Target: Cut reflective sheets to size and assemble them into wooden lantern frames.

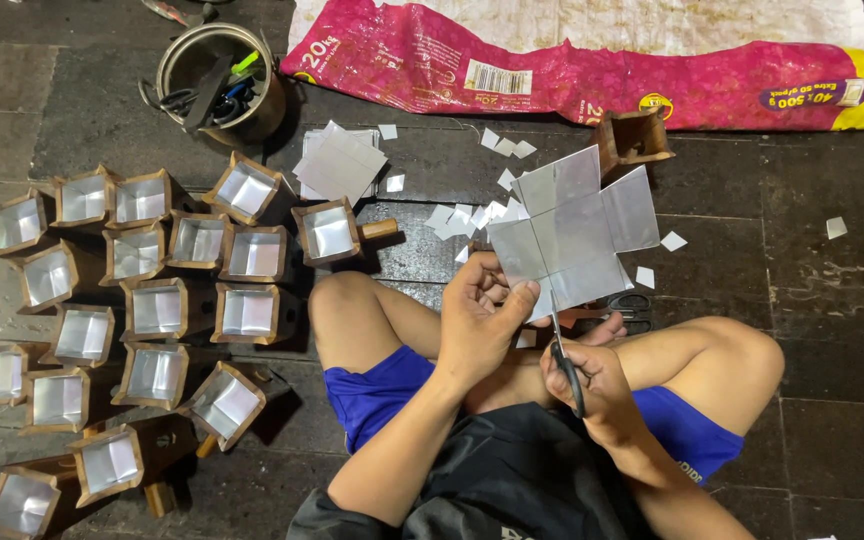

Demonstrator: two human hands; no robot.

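The person sits cross-legged on the floor (pixel 832 330) and holds a cross-shaped silver sheet (pixel 574 228) up over the knees. The left hand (pixel 482 315) is clamped on the sheet's lower left corner, thumb and fingers pinched shut on the foil. The right hand (pixel 592 385) is closed round the handles of the scissors (pixel 564 350), just below and to the right of the left hand. The blades point up and slightly left into the sheet's bottom edge, so the sheet lies straight above the right hand, and the blades run roughly along one of its fold lines. The two hands are near each other, nearly touching; the right is the nearer to the cut edge.

Small paper scraps (pixel 472 215) lie scattered on the floor beyond the sheet. To the left stands a cluster of lined wooden boxes (pixel 157 300), open side up, and past them a metal pot (pixel 220 85) with tools in it. A pink bag (pixel 592 70) lies along the far edge.
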